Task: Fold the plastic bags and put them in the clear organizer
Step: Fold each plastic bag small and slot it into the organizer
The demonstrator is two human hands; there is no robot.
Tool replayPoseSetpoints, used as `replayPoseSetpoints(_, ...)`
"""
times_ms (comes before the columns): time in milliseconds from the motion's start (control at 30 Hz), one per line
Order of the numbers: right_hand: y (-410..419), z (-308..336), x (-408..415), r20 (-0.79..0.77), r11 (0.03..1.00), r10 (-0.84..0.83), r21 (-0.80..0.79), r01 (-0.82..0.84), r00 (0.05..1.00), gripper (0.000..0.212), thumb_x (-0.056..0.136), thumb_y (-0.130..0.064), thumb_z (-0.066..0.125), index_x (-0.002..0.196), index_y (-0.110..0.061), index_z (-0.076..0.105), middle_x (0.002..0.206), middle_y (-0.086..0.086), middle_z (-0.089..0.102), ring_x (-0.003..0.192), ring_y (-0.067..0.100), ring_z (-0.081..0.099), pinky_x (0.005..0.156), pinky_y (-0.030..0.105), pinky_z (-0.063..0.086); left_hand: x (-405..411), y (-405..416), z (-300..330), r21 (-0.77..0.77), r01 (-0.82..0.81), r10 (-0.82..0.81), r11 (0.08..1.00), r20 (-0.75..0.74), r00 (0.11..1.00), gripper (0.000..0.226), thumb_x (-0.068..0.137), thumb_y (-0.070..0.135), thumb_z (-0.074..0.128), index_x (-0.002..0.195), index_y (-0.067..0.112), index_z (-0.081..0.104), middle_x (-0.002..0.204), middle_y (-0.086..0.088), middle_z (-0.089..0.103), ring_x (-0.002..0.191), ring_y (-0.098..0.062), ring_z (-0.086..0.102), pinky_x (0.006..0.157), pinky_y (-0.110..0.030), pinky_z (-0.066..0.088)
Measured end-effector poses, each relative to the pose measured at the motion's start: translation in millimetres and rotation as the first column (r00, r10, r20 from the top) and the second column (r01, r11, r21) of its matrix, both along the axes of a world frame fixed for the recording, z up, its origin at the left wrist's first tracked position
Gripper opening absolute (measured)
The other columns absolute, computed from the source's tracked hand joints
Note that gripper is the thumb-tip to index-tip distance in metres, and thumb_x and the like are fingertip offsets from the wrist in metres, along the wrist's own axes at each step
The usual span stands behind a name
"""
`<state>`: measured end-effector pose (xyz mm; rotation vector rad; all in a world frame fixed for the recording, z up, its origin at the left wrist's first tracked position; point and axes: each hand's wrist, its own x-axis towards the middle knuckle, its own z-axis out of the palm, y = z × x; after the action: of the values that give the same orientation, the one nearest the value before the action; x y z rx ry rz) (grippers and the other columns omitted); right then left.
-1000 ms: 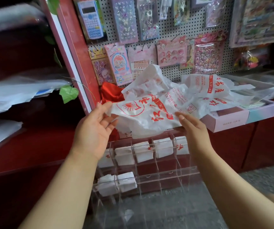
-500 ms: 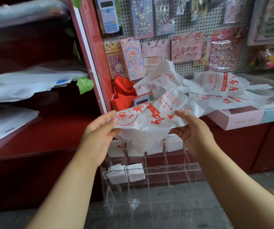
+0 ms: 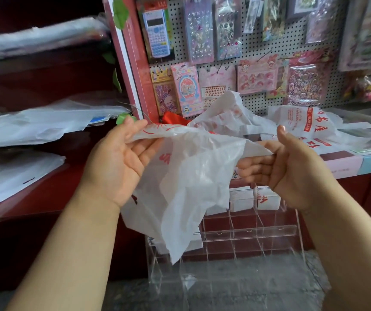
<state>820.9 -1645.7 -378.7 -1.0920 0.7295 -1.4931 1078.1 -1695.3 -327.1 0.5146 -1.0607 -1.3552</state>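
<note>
I pinched the bag point(image 3: 191, 176) by its top edge, left hand point(image 3: 121, 162) and right hand point(image 3: 285, 167) apart, above the organizer point(image 3: 247, 239). It hung crumpled; pulling it taut would help before creasing.

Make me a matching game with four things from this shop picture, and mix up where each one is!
Things:
1. thin white plastic bag with red print
2. blue and white calculator
3. small folded white bags
4. heap of loose white bags with red lettering

Places:
A. hanging on the white pegboard
B. on the counter by the pegboard
C. stretched between the left hand and right hand
D. in the clear plastic organizer

Pairs: 1-C, 2-A, 3-D, 4-B
</note>
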Motion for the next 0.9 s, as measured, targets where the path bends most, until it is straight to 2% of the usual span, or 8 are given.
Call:
replayPoseSetpoints(100, 1, -1, 1, -0.007, 0.988, -0.055, 0.146, 0.055, 0.998, 0.056, 0.087, -0.052, 0.043, 0.103, 0.001, 0.055, 0.077, 0.024, 0.071, 0.064, 0.030, 0.070, 0.057, 0.032, 0.060, -1, -7, -9, 0.127, -0.004, -0.005, 0.992, 0.073, 0.997, 0.036, 0.099, 0.027, 0.047, 0.117, -0.003, 0.055, 0.112, -0.019, 0.068, 0.093, -0.022, 0.072, 0.073, -0.028, 0.060)
replayPoseSetpoints(233, -8, -13, 0, 0.091, 0.947, -0.108, 0.314, 0.074, 0.990, 0.048, 0.099, -0.046, 0.040, 0.106, 0.000, 0.053, 0.083, 0.028, 0.071, 0.071, 0.032, 0.073, 0.057, 0.033, 0.060, -4, -12, -36, 0.223, 0.006, -0.046, 0.975, 0.176, 0.983, 0.024, 0.101, 0.028, 0.045, 0.113, 0.012, 0.057, 0.095, -0.019, 0.074, 0.079, -0.025, 0.073, 0.079, -0.038, 0.058)
replayPoseSetpoints(367, -15, -25, 5, 0.186, 0.925, -0.129, 0.377, 0.050, 0.974, 0.041, 0.100, -0.042, 0.041, 0.105, -0.004, 0.055, 0.084, 0.027, 0.072, 0.074, 0.031, 0.074, 0.063, 0.036, 0.062, -7, -10, -75, 0.220, 0.073, -0.145, 0.973, 0.332, 0.932, 0.058, 0.088, 0.041, 0.052, 0.144, 0.042, 0.036, 0.118, -0.022, 0.067, 0.087, -0.029, 0.068, 0.085, -0.044, 0.051)
replayPoseSetpoints(500, -23, -35, 10, 0.255, 0.912, -0.142, 0.409, 0.026, 0.957, 0.046, 0.100, -0.041, 0.042, 0.114, 0.001, 0.054, 0.091, 0.025, 0.073, 0.079, 0.030, 0.074, 0.065, 0.036, 0.062, -13, 0, -106, 0.107, 0.185, -0.213, 0.977, 0.468, 0.858, 0.074, 0.085, 0.032, 0.071, 0.143, 0.052, 0.029, 0.124, 0.009, 0.068, 0.111, -0.013, 0.064, 0.105, -0.036, 0.046)
replayPoseSetpoints(633, -29, -40, 12, 0.325, 0.912, -0.170, 0.410, 0.024, 0.930, 0.058, 0.099, -0.041, 0.044, 0.134, 0.005, 0.043, 0.106, 0.027, 0.070, 0.095, 0.032, 0.072, 0.077, 0.038, 0.060, -16, 2, -119, 0.000, 0.250, -0.209, 0.968, 0.552, 0.808, 0.102, 0.059, 0.029, 0.092, 0.131, 0.070, 0.032, 0.103, -0.023, 0.067, 0.100, -0.024, 0.064, 0.098, -0.037, 0.050)
replayPoseSetpoints(700, -30, -40, 12, 0.346, 0.914, -0.172, 0.406, 0.018, 0.922, 0.057, 0.100, -0.040, 0.044, 0.134, 0.005, 0.043, 0.108, 0.027, 0.069, 0.098, 0.033, 0.070, 0.080, 0.041, 0.058, -19, 0, -121, -0.072, 0.158, -0.084, 0.985, 0.598, 0.797, 0.094, 0.067, 0.011, 0.088, 0.130, 0.063, 0.042, 0.086, -0.020, 0.068, 0.088, -0.021, 0.066, 0.091, -0.033, 0.053)
replayPoseSetpoints(767, -31, -39, 11, 0.331, 0.917, -0.163, 0.399, 0.019, 0.930, 0.057, 0.100, -0.040, 0.043, 0.132, 0.006, 0.044, 0.107, 0.027, 0.069, 0.099, 0.033, 0.070, 0.081, 0.041, 0.058, -20, -3, -119, -0.129, 0.096, 0.003, 0.987, 0.612, 0.791, 0.079, 0.074, -0.007, 0.077, 0.130, 0.042, 0.053, 0.073, -0.005, 0.067, 0.076, -0.013, 0.064, 0.080, -0.022, 0.053)
replayPoseSetpoints(900, -33, -42, 3, 0.195, 0.915, -0.213, 0.385, 0.125, 0.957, 0.040, 0.101, -0.032, 0.045, 0.128, -0.002, 0.042, 0.101, 0.030, 0.069, 0.092, 0.036, 0.072, 0.073, 0.038, 0.062, -7, -9, -103, -0.122, 0.090, -0.013, 0.988, 0.522, 0.853, 0.044, 0.080, -0.003, 0.071, 0.112, 0.027, 0.069, 0.077, 0.000, 0.063, 0.075, -0.011, 0.059, 0.074, -0.020, 0.050)
